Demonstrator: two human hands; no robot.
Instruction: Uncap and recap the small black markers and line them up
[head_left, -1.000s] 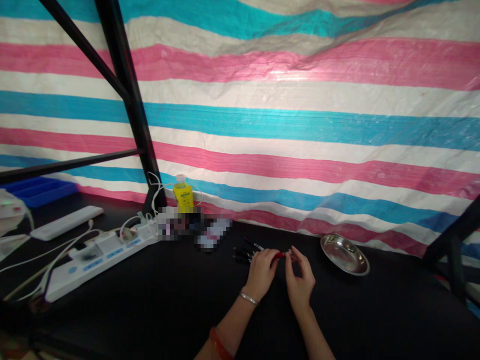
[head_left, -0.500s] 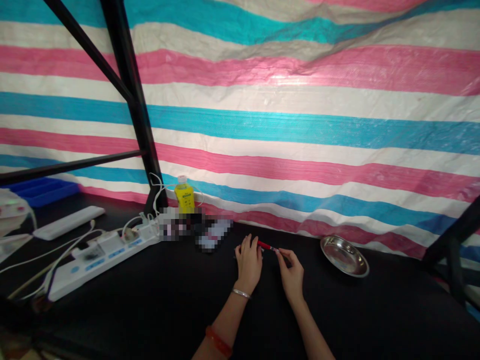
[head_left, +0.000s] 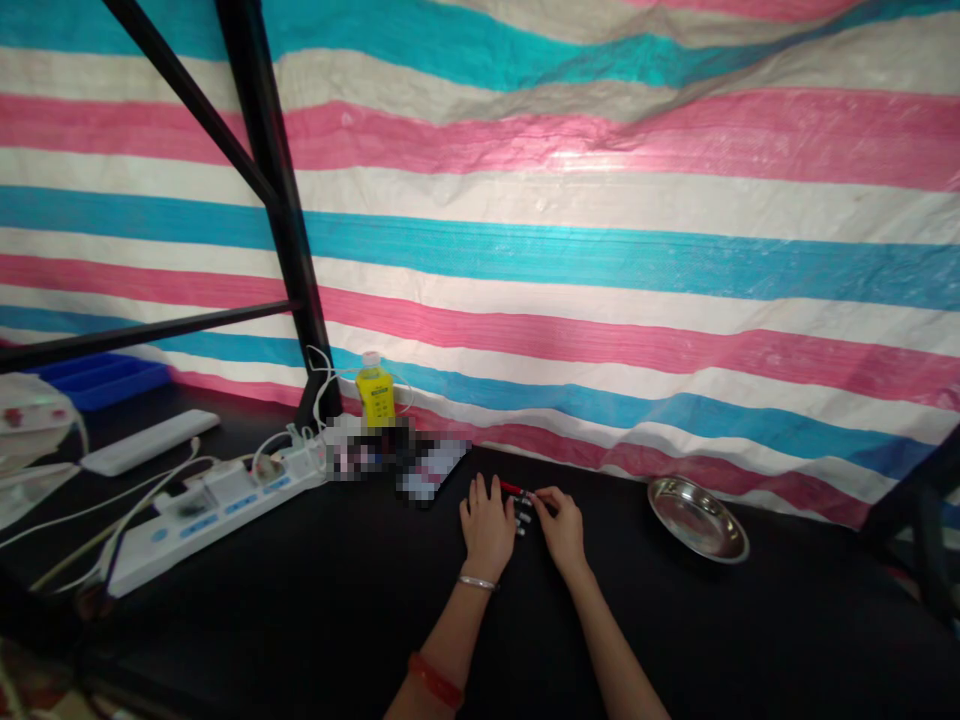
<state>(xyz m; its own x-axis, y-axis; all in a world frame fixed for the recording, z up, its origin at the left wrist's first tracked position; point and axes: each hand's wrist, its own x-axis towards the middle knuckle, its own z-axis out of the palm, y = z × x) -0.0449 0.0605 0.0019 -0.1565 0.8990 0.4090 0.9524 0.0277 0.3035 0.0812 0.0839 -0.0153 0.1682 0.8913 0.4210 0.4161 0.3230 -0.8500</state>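
**Black tabletop against striped sheeting: red pen found at both hands**

The sheeting, banded in pink, white and blue, forms the backdrop; a black metal post stands in front of it. All positions are referred to the steel dish, which rests on the tabletop close to the sheeting.

Red pen: left of the dish, well apart from it, lying crosswise between the two hands.

Right hand: directly left of the dish, not touching it. Thumb and forefinger are pinched together on the end of the red pen nearer the dish.

Left hand: further left of the dish, palm down, fingers apart, at the pen's far end. Whether it grips anything underneath cannot be told. A silver bangle circles the wrist; an orange-red band sits higher on the forearm.

Slim items with pale ends: left of the dish, between the hands, partly covered by the left hand.

Remaining articles, all well left of the dish: a flat item, partly pixelated; a yellow bottle, upright; a white power strip with plugs and cables; and, furthest from the dish, a blue tray.
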